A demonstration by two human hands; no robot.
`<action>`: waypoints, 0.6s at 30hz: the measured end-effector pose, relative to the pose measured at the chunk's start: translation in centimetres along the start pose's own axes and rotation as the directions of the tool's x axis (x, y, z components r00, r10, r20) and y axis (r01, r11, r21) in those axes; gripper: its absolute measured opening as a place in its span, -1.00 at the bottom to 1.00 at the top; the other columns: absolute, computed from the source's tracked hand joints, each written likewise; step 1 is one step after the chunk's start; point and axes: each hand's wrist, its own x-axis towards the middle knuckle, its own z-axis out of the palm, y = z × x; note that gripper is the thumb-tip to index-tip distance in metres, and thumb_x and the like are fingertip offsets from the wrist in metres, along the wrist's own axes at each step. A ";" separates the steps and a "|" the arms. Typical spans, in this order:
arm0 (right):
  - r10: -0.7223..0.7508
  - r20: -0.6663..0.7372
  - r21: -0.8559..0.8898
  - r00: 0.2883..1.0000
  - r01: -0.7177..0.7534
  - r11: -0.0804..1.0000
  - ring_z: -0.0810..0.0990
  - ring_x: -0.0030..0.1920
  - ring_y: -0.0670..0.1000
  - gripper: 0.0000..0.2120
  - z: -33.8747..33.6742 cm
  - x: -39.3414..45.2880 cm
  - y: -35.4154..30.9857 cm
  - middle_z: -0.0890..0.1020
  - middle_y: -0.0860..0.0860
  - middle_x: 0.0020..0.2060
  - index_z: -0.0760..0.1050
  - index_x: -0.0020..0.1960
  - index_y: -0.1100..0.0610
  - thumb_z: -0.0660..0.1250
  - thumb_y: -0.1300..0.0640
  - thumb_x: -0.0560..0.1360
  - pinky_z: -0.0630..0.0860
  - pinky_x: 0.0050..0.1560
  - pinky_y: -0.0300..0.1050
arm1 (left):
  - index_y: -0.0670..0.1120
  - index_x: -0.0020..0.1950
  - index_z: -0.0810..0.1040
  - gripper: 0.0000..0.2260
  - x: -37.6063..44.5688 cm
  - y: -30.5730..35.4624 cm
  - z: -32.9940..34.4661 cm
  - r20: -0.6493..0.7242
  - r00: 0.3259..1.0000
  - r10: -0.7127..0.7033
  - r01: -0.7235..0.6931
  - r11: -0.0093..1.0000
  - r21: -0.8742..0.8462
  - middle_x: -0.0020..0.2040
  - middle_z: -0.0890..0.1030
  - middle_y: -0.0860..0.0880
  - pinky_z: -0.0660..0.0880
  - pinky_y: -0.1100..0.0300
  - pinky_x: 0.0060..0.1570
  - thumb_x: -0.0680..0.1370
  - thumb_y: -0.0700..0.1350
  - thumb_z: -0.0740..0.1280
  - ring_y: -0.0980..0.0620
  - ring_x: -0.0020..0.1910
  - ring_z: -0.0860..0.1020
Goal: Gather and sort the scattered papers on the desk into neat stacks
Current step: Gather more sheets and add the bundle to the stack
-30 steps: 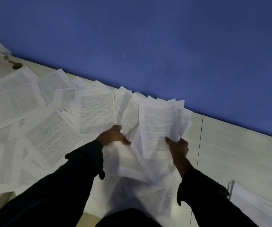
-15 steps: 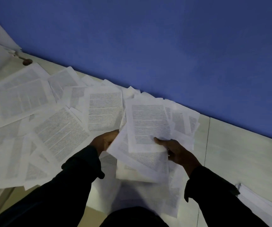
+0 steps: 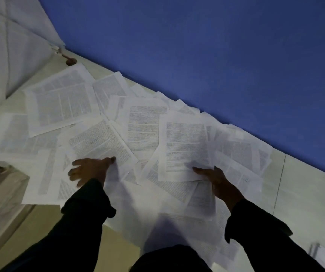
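A: Since the earlier frame, the left hand [image 3: 88, 169] has let go of the sheets and now lies spread and released on the scattered papers [image 3: 102, 138] toward the tabletop's near-left edge.

B: And largest to smallest?

A: The blue wall [image 3: 216, 55] along the far edge, the tabletop [image 3: 304, 193], the papers across its middle and left, then 1 lifted bundle [image 3: 185, 150] pinched by the right hand [image 3: 220, 183].

Dark long sleeves [image 3: 83, 216] with loose cuffs
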 end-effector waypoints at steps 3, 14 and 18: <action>0.039 0.027 -0.003 0.999 -0.039 0.999 0.71 0.12 0.15 -0.48 1.4 0.5 0.6 0.74 0.10 0.12 0.61 0.26 0.18 0.64 0.27 0.33 0.67 0.08 0.08 | -0.29 0.60 -0.14 0.28 -0.7 0.1 1.1 0.008 0.986 0.165 -0.165 0.981 0.104 0.57 -0.08 -0.41 0.03 -0.29 0.52 0.25 0.27 0.60 -0.39 0.57 -0.05; -0.021 -0.075 -0.152 0.997 0.009 0.988 0.64 0.14 0.19 -0.51 3.6 1.3 2.5 0.68 0.16 0.15 0.57 0.30 0.24 0.54 0.42 0.40 0.61 0.17 0.12 | -0.29 0.24 0.37 -0.27 0.1 1.8 2.4 0.053 0.898 0.436 -0.399 0.860 -0.317 0.19 0.58 -0.22 0.42 0.12 0.11 0.33 0.09 0.63 -0.20 0.21 0.56; -0.074 0.055 -0.187 0.996 0.083 0.979 0.68 0.12 0.15 -0.56 2.9 0.6 2.8 0.68 0.22 0.16 0.58 0.25 0.27 0.54 0.42 0.40 0.66 0.07 -0.03 | -0.14 0.20 0.62 -0.33 -0.3 3.8 3.8 0.279 0.769 0.575 -0.433 0.790 -0.434 0.12 0.68 -0.02 0.55 0.19 0.07 0.31 0.32 0.55 -0.02 0.12 0.65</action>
